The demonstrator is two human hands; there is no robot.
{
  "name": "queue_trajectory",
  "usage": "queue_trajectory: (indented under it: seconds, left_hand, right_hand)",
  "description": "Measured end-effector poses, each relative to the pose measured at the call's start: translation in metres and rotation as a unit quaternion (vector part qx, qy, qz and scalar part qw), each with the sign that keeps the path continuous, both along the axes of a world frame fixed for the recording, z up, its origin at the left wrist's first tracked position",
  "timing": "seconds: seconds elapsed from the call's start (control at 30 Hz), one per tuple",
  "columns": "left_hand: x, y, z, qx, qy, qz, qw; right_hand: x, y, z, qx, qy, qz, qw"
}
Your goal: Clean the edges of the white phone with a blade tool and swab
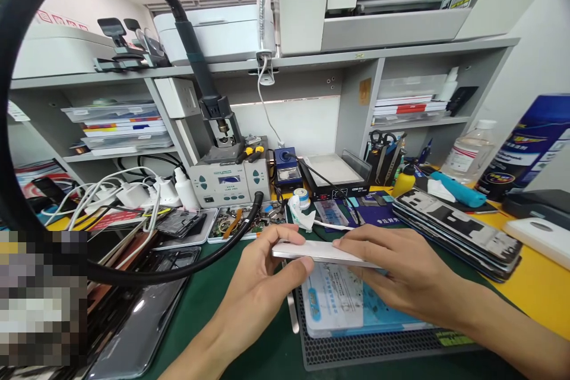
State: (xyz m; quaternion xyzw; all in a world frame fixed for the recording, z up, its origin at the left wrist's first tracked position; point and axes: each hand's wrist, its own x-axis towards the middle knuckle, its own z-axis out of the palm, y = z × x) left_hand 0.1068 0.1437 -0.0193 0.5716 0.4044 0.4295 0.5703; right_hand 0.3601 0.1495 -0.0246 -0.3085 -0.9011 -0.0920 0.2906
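Far left: black hose (133, 276) makes a big loop, crosses in front of the shelf and its end meets the grey station
Near left: dark glossy panel (149, 314) lies on the green mat (209, 309), beside stacked flat pieces
Behind that, white chargers (133, 195) and tangled white cables; clear plastic boxes (120, 111) sit on the shelf above
Next, white nozzle bottle (184, 190) just left of the grey station (222, 184), which has a small display; yellow-black cutters (252, 153) on top of it
In front of the station, parts tray (222, 219) full of small boards and bits
Middle, near: left hand (262, 285) grips the left end of a slim silver device (325, 252), thumb on the near side, fingers on the far side
Device is tilted nearly edge-on to view, above a blue-and-white box (332, 303); exact model can't be told
Box lies on a dark perforated mat (356, 353)
Far middle: white tape roll (300, 198), then flat-topped black unit (336, 169)
Right hand (396, 273) grasps the device's right end, fingers on top, others under it
Right: yellow bottle (404, 181), stacked phone frames (458, 231), clear bottle (469, 153) and a big blue can (525, 142)
Far right edge: white rounded object (541, 234) on the yellow surface (538, 285)
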Motion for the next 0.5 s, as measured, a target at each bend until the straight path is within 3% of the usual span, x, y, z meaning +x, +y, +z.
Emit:
queue_trajectory:
  seconds: [0.5]
  left_hand:
    - [0.0014, -0.0046, -0.0002, -0.007, -0.004, -0.019, 1.000]
  right_hand:
    - [-0.0010, -0.0022, 0.0015, 0.019, -0.021, -0.003, 1.000]
